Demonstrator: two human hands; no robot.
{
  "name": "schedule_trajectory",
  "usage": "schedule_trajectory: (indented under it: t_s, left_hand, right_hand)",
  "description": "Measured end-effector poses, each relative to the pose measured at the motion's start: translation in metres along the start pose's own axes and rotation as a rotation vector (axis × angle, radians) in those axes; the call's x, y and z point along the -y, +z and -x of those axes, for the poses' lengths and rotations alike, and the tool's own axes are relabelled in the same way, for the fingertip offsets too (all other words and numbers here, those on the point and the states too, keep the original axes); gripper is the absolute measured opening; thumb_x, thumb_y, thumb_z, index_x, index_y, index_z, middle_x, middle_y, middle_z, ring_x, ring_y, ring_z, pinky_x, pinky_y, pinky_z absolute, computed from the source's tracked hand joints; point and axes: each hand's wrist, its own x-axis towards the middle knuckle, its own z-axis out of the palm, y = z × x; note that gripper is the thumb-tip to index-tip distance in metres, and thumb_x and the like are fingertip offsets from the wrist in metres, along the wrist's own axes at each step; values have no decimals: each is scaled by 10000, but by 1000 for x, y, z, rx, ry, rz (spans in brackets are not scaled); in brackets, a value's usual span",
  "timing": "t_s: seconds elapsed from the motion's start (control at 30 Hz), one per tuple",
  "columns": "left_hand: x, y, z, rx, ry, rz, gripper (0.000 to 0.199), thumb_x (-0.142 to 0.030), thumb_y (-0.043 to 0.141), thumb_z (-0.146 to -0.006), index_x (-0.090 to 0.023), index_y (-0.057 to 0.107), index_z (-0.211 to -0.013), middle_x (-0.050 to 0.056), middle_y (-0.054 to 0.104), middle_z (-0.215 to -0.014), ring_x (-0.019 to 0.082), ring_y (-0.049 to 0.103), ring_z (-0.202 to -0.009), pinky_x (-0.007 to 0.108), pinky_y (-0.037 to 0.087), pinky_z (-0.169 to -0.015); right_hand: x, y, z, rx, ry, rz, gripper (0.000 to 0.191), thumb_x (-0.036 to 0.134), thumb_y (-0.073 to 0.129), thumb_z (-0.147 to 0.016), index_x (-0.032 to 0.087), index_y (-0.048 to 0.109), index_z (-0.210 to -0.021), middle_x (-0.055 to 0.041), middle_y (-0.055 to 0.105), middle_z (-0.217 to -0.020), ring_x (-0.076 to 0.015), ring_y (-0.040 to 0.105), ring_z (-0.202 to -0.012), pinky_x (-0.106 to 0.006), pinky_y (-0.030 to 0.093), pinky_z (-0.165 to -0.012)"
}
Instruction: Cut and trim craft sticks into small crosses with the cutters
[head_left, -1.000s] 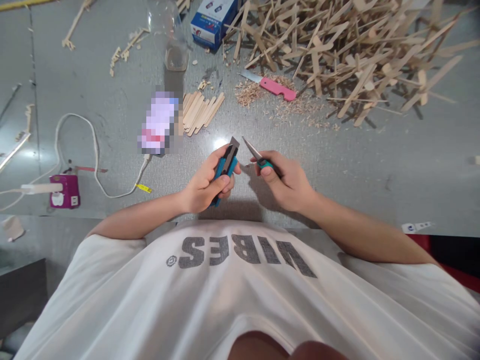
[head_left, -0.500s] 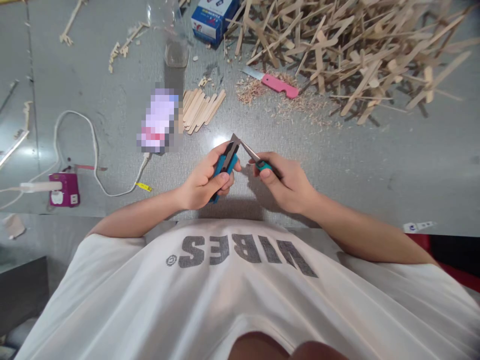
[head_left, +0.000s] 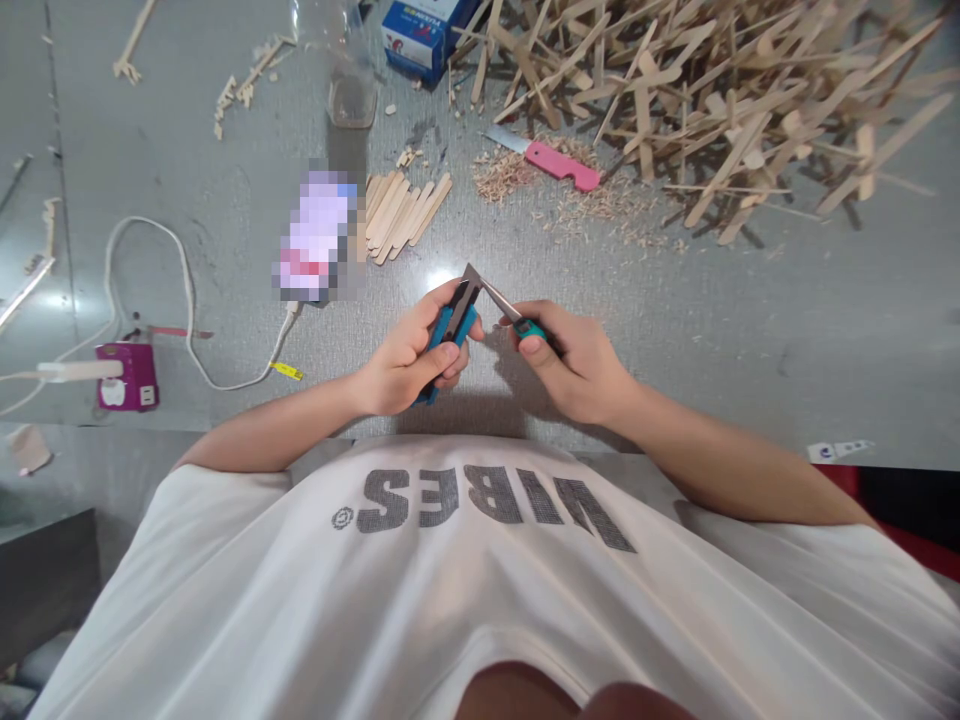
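Note:
My left hand (head_left: 409, 362) is wrapped round a blue-and-black utility knife (head_left: 452, 325), thumb along its body, the blade end pointing up and away from me. Closed round the teal-and-black handle of what look like needle-nose pliers (head_left: 504, 304) is my right hand (head_left: 577, 365). The pliers' thin metal tip meets the edge of the knife's blade; I cannot tell whether it grips the blade. Both hands are held just in front of my shirt, above the grey table (head_left: 675, 330).
Beyond my hands lie a row of wooden sticks (head_left: 405, 215), a pink folding knife (head_left: 561, 165) among shavings (head_left: 502, 178), and a large pile of sticks (head_left: 712, 110). At left are a phone (head_left: 315, 235), its white cable (head_left: 191, 300) and a purple adapter (head_left: 127, 377). A blue box (head_left: 420, 45) stands behind.

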Motion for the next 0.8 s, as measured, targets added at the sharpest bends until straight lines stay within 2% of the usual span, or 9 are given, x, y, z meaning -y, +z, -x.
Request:
schedule_trajectory:
  t_s: [0.27, 0.4, 0.63, 0.8]
  left_hand:
    - [-3, 0, 1, 11, -61, 76, 512, -258, 691, -1133, -438, 552, -1592, 35, 613, -1285, 34, 540, -725, 168, 502, -609]
    - [-3, 0, 0, -2, -80, 108, 482, -271, 713, -1124, -434, 573, -1556, 19, 608, -1248, 23, 546, -713, 158, 483, -601]
    - [-3, 2, -6, -106, -180, 236, 559, -312, 877, -1008, -395, 581, -1475, -21, 644, -1175, 31, 575, -676, 169, 456, -558]
    - [-2, 6, -10, -210, -227, 286, 610, -301, 947, -923, -360, 593, -1416, -35, 664, -1121, 33, 555, -645, 171, 417, -532]
  right_hand:
    - [6, -6, 0, 96, 137, -136, 774, 933, 436, -1072, 215, 689, -1213, -22, 663, -800, -200, 587, -678, -372, 496, -678]
    - [9, -7, -1, 109, 157, -202, 750, 934, 448, -1069, 224, 679, -1138, -17, 635, -801, -182, 548, -660, -361, 472, -646]
    - [2, -4, -8, 167, 260, -480, 689, 923, 616, -1015, 237, 673, -1062, 22, 548, -728, -143, 437, -607, -301, 360, -526]
    - [-1, -2, -13, 227, 269, -579, 670, 909, 606, -1031, 240, 627, -1023, 67, 447, -661, -123, 379, -558, -274, 325, -477]
